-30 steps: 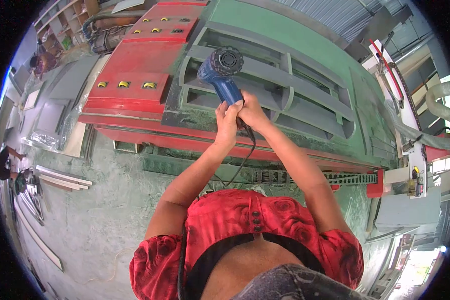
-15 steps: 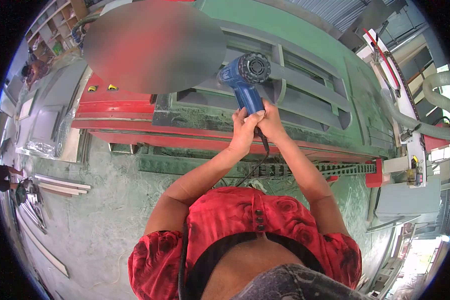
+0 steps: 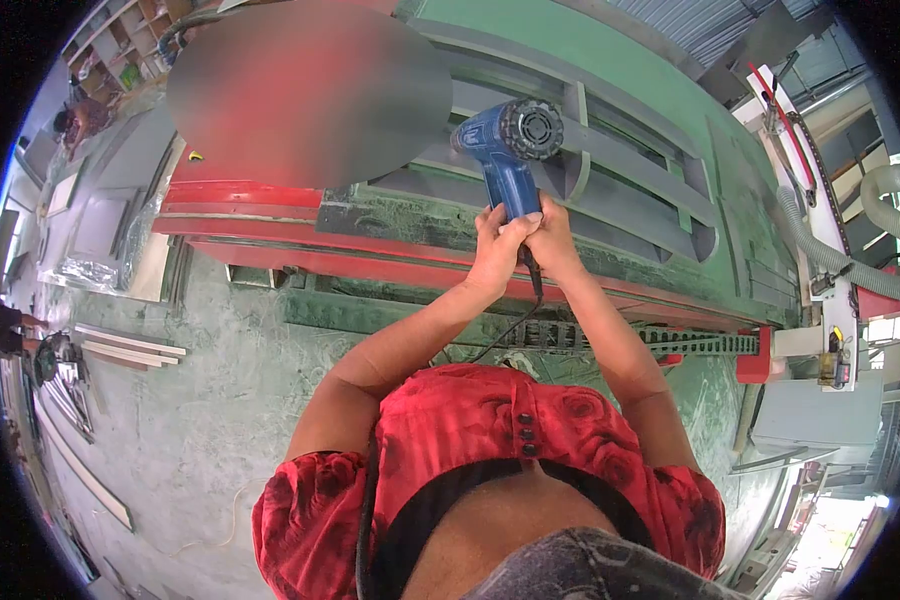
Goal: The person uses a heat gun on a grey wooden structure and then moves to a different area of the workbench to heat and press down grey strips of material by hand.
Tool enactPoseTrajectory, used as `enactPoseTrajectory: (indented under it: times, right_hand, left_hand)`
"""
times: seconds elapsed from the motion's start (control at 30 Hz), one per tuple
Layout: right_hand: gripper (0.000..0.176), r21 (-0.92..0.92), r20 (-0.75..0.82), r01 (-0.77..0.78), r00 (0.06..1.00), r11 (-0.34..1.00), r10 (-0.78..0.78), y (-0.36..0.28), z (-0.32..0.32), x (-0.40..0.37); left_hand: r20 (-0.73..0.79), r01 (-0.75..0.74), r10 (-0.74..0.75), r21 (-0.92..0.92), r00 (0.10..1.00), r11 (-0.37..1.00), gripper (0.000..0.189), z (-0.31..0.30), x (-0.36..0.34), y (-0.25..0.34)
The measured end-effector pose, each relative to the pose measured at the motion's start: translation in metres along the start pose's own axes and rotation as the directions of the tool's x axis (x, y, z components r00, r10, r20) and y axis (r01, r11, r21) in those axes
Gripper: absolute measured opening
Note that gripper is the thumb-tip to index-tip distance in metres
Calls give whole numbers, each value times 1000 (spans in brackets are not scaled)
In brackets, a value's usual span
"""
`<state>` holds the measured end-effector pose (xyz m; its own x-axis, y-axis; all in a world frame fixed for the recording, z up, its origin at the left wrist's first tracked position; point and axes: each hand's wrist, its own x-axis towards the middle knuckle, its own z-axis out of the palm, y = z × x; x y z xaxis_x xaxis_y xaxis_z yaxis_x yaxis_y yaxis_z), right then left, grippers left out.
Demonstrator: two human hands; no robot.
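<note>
A blue heat gun with a black round rear vent is held up in front of me, its nozzle end toward the left. My left hand is closed around the lower part of its handle. Against it, my right hand also wraps the handle from the right side. A black power cord hangs from the handle's base. Behind the heat gun lies a grey slatted frame with curved cross ribs, on a green-topped red bench. A blurred oval hides the area to the left.
A cable chain runs along the floor-side of the bench toward a red block. Grey ducting hose curves at the right. Panels and strips lie at the left, where another person is partly visible.
The view has shifted slightly, and the heat gun with both hands now appears a little farther right in it. Both hands keep their hold on the handle.
</note>
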<state>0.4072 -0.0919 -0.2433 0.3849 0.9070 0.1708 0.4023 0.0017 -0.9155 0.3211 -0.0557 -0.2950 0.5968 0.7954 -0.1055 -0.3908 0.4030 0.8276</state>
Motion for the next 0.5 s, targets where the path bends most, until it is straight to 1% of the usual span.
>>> enactPoseTrajectory:
  times: [0.07, 0.13, 0.2, 0.23, 0.27, 0.3, 0.33, 0.4, 0.43, 0.5]
  right_hand:
    - [28, -33, -7, -15, 1000, 999, 15, 2, 0, 1]
    - [28, -14, -12, -10, 1000, 1000, 9, 2, 1, 0]
    - [28, 6, -16, -2, 1000, 1000, 2, 3, 2, 0]
    - [28, -5, 1, 27, 1000, 1000, -27, 3, 3, 0]
    - [28, -15, 18, 56, 998, 998, -56, 2, 3, -1]
    - [28, -15, 22, 56, 998, 998, -56, 1, 3, -2]
    - [28, -2, 58, 45, 997, 999, -45, -4, 6, -3]
    - [28, 14, 102, 36, 994, 999, -37, -5, 12, -5]
    - [30, 23, 129, 42, 991, 999, -45, -4, 17, -5]
    - [32, 34, 168, 51, 984, 998, -56, -4, 27, -6]
  left_hand:
    - [-6, -9, 9, -6, 1000, 1000, 46, 2, -3, 4]
    - [-10, -20, 20, -12, 1000, 1000, 45, 2, -5, 8]
    - [27, -11, 12, -37, 1000, 999, 66, 0, -7, 11]
    - [25, -13, 14, -37, 1000, 999, 66, -1, -9, 13]
    - [32, -11, 12, -20, 999, 1000, 62, -2, -12, 15]
    - [37, -10, 10, -2, 999, 1000, 57, -3, -15, 16]
    - [33, -10, 10, -3, 999, 1000, 57, -6, -18, 17]
    - [-12, -78, 79, 80, 997, 994, 50, -12, -24, 19]
    - [-20, -82, 83, 81, 996, 993, 50, -14, -30, 24]
    - [-119, -110, 133, 185, 984, 977, 50, -18, -43, 34]
